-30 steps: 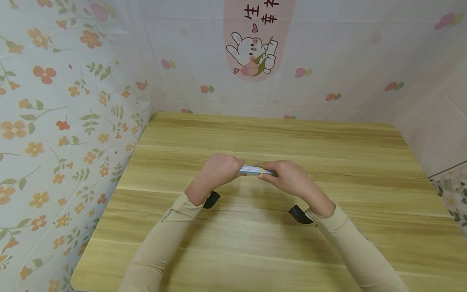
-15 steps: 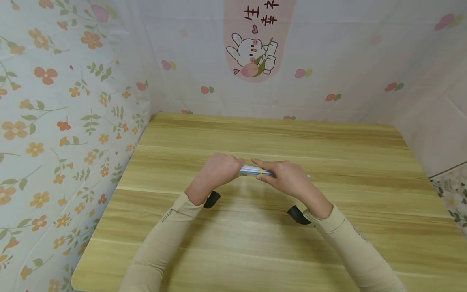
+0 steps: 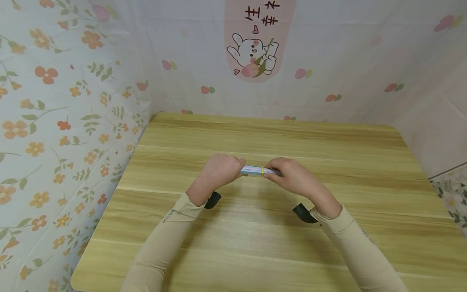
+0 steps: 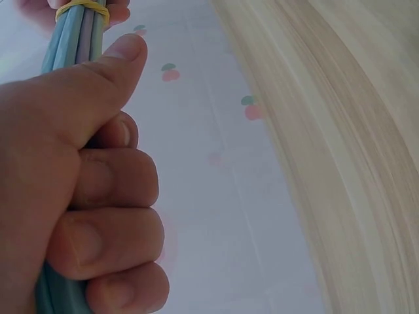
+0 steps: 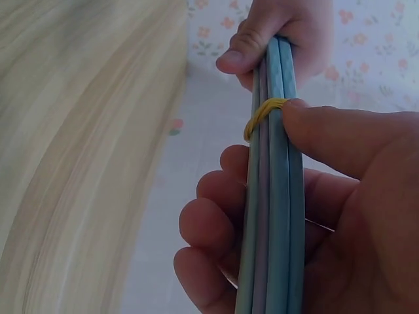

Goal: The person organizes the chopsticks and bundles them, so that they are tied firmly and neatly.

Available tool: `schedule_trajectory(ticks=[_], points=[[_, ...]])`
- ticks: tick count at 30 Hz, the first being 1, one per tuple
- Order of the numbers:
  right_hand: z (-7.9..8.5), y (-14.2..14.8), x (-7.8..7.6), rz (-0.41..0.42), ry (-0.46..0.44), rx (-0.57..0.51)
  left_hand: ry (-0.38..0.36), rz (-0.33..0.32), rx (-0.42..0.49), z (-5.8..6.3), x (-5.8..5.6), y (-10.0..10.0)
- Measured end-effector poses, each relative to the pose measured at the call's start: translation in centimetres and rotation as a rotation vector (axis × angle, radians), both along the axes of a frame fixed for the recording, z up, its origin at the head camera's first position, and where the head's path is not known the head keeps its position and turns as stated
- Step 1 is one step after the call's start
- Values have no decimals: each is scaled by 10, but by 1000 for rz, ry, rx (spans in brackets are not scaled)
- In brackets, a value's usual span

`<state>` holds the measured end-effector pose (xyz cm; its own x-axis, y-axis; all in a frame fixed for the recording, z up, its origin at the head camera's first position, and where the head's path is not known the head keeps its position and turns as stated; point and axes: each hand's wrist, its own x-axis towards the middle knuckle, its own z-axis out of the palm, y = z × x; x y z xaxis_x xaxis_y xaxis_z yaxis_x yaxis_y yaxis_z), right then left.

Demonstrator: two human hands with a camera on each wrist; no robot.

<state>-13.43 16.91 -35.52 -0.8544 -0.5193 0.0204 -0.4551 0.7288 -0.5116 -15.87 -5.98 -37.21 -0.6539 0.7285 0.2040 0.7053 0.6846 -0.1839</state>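
Observation:
A bundle of pastel blue, purple and green pencils is held level above the table. A yellow rubber band wraps round it, doubled over. My left hand grips one end of the bundle, fingers curled and thumb laid along the pencils. On the other side my right hand holds the bundle, its thumb tip pressing at the band and its fingers bent behind the pencils. Both ends of the bundle are mostly hidden by the hands in the head view.
Beneath the hands lies a wood-grain table. A printed white cloth hangs behind it, and a floral cloth at the left. Black curved pieces stick out under both wrists.
My right hand shifts slightly left and extends its forefinger, then moves back right, its fingers closing on the bundle near the band. The left hand stays almost still.

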Motion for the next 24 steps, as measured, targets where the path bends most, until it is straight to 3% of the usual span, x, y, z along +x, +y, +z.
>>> schedule_trajectory(ticks=[12, 18, 24], points=[[2, -9, 1, 73, 33, 34, -3, -16, -8, 1, 1, -3], [-1, -12, 1, 49, 67, 4, -1, -12, -6, 1, 1, -3], [-3, -12, 2, 18, 36, -20, -14, -12, -12, 1, 0, -2]])
